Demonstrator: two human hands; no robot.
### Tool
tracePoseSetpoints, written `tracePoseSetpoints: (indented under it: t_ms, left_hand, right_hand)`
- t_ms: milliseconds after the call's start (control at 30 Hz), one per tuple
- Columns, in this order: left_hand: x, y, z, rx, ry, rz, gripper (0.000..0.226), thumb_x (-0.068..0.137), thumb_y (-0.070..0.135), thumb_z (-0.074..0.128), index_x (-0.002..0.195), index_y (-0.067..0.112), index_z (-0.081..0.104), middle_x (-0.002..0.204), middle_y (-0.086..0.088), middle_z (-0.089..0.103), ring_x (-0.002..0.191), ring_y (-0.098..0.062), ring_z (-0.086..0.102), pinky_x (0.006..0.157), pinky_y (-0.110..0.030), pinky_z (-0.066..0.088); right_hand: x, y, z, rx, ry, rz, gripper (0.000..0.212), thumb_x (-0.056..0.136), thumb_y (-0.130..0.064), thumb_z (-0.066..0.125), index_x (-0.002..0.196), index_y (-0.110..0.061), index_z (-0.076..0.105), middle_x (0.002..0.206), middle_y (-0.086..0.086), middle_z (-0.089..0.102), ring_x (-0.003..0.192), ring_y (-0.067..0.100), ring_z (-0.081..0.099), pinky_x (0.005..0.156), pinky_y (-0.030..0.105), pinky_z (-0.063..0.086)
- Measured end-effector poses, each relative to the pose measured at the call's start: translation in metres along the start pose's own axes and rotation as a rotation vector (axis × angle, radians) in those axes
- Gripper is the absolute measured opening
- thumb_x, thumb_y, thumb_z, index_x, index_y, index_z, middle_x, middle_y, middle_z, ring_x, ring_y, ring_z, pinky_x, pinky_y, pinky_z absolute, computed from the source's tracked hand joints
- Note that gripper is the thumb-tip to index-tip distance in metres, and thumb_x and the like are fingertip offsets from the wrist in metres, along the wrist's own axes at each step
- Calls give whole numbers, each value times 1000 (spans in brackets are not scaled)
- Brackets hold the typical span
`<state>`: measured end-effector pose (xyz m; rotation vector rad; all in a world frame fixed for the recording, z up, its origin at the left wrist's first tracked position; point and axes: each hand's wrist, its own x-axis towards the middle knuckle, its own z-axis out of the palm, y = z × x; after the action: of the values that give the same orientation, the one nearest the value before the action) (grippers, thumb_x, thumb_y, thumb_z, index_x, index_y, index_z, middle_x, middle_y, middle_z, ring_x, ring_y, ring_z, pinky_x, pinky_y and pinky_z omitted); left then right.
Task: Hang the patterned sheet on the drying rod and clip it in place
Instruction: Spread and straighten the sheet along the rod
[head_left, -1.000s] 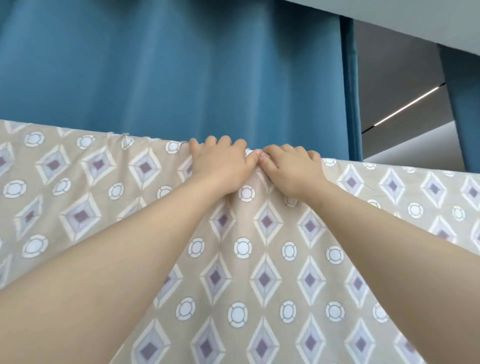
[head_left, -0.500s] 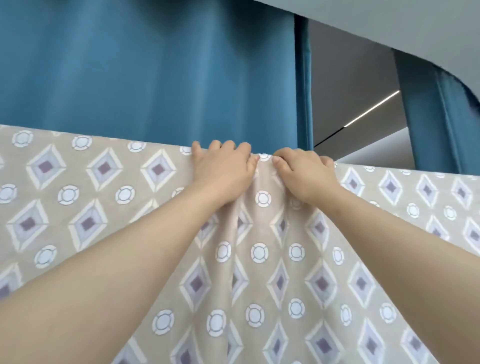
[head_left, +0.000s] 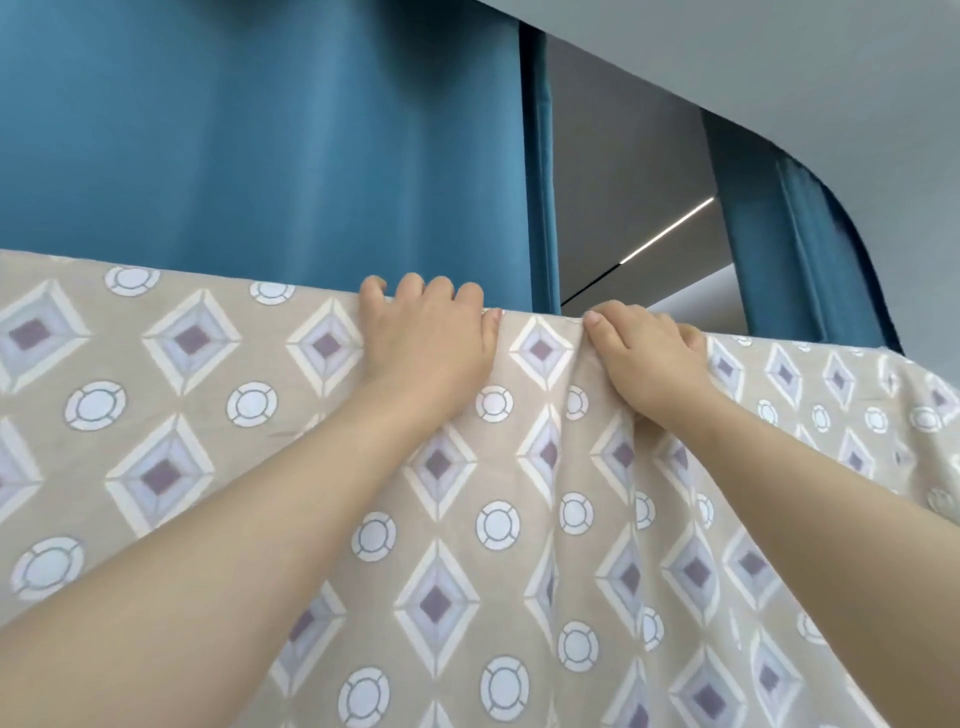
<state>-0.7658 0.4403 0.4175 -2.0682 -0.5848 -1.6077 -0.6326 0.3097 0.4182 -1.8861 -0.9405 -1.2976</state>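
Folds gather under my right hand (head_left: 649, 358), which grips the top edge of the patterned sheet (head_left: 182, 441) where it drapes over the hidden drying rod; my left hand (head_left: 426, 343) curls over that edge just beside. I'd draw both hands apart along the rod, smoothing the fabric level before clipping.

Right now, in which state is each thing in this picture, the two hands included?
patterned sheet: draped over a hidden support, creased between the hands, no clip visible.
left hand: fingers curled over the sheet's top edge, gripping it.
right hand: fingers curled over the top edge, thumb pinching a fold.
blue curtain: hanging behind the sheet, gap between its panels.
ceiling light strip: lit.
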Motion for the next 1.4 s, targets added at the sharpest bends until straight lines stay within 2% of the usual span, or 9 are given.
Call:
tracePoseSetpoints:
  t_ms: [133,300,533,800,967,1100,1167,1300,1400]
  left_hand:
    - [8,45,10,-90,-16,76,39,100,38,20,107,19,53,109,-2,59,107,-27,48,97,-45,26]
    - [17,89,19,-6,33,36,47,100,40,16,103,21,60,103,-3,64,100,-27,50,87,-40,27]
    - [23,137,28,52,76,-214,46,97,30,20,93,15,64,98,-8,63,102,-30,50,99,-44,24]
    - [37,248,43,-25,-40,-115,43,99,37,17,105,23,57,111,-5,58,112,-29,45,102,-49,21]
    - [46,298,48,-97,-46,-37,42,99,39,18,109,25,56,111,-4,58,112,-28,46,101,-47,21]
    - [56,325,51,-78,-54,-5,40,99,39,20,105,20,55,108,-6,59,108,-29,48,98,-45,24]
    - [58,339,53,-72,-53,27,39,99,38,20,105,19,54,109,-6,59,108,-29,48,96,-44,25]
    - [63,364,61,-88,-114,58,40,99,39,19,110,20,53,114,-7,57,111,-30,46,94,-44,26]
    - [71,379,70,-111,-180,58,41,99,41,19,116,21,50,121,-7,54,115,-31,44,94,-44,26]
  right_hand:
    - [4,17,2,-5,16,-13,36,100,-37,20,99,-26,54,100,-5,53,115,20,44,95,34,20]
    - [14,67,-12,23,25,11,42,100,-37,18,63,-23,34,69,-8,43,96,21,46,94,36,21]
    - [23,153,-30,6,-24,-42,42,100,-40,18,67,-24,38,76,-9,48,94,17,41,93,37,22]
    - [30,239,-47,21,-42,-84,40,100,-38,20,80,-20,49,91,-3,56,104,22,46,91,37,21]
    - [34,280,-59,-27,-38,-53,40,99,-38,19,67,-23,38,91,-3,53,109,23,43,89,35,19]
    - [31,316,-75,-52,-42,-17,39,99,-38,18,103,-27,55,107,-3,56,116,21,41,99,39,19]
    - [32,328,-80,-53,-43,-1,39,99,-37,18,106,-25,55,108,-2,57,114,21,41,96,38,19]
    - [25,355,-79,14,-122,160,36,98,-41,19,116,-33,48,115,-2,55,116,24,42,96,40,22]
    - [10,382,-73,170,-210,290,34,96,-44,25,101,-21,51,105,1,58,110,29,51,102,42,32]
